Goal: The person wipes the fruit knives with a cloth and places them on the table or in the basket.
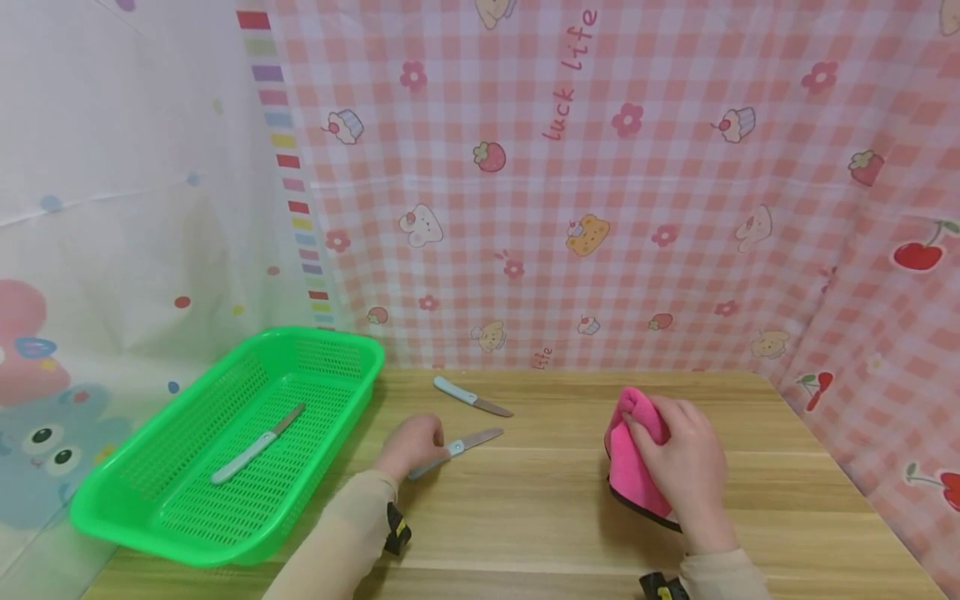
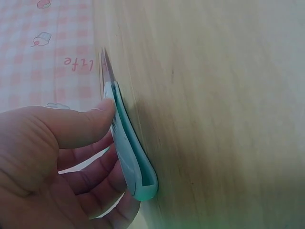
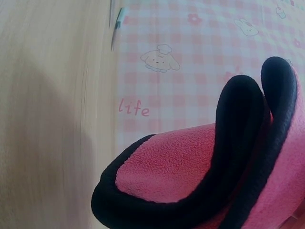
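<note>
My left hand (image 1: 412, 446) holds a small knife with a pale blue handle (image 2: 128, 152), thumb on one side and fingers on the other. Its blade (image 1: 482, 437) points away to the right, low over the wooden table. Just behind it lies a second pale blue knife (image 1: 471, 397). On the right, my right hand (image 1: 690, 462) grips a folded pink cloth (image 1: 630, 467) with black edging, bunched up between thumb and fingers. In the right wrist view the cloth (image 3: 167, 167) covers the lower right and hides the hand.
A green plastic basket (image 1: 97, 512) stands at the left of the table (image 1: 540, 517), with another knife (image 1: 258, 446) lying on its perforated bottom. A pink checked curtain (image 1: 525, 292) hangs along the back edge, and a white one (image 1: 150, 250) on the left.
</note>
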The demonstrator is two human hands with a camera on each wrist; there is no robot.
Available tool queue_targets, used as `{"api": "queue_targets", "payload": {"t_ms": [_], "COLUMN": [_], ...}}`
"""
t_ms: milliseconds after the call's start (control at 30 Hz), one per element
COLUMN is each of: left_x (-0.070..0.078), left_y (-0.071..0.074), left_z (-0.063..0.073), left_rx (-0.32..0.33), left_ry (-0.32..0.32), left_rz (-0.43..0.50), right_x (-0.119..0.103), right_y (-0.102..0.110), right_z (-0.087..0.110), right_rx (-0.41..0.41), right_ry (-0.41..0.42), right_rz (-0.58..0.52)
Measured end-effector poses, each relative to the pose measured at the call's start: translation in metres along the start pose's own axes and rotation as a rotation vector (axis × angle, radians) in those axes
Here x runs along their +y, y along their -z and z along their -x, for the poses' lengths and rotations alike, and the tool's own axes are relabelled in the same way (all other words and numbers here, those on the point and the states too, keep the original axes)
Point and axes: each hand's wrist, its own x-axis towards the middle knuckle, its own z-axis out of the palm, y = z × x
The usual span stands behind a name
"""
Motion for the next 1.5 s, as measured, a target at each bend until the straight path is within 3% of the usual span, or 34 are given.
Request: {"api": "queue_targets", "payload": {"t_ms": [533, 1500], "left_x": [0.001, 0.000], "left_y": [-0.008, -0.013], "left_z": [-0.004, 0.000], "left_rx": [-0.019, 0.005], "left_ry": [0.005, -0.082], "left_rz": [-0.028, -0.011], "right_x": [0.000, 0.000], "right_y": [0.001, 0.001], "right_z": [0.000, 0.000], "right_rx": [-0.001, 0.002], "right_ry": [-0.008, -0.001], "right_rz": [-0.007, -0.007]}}
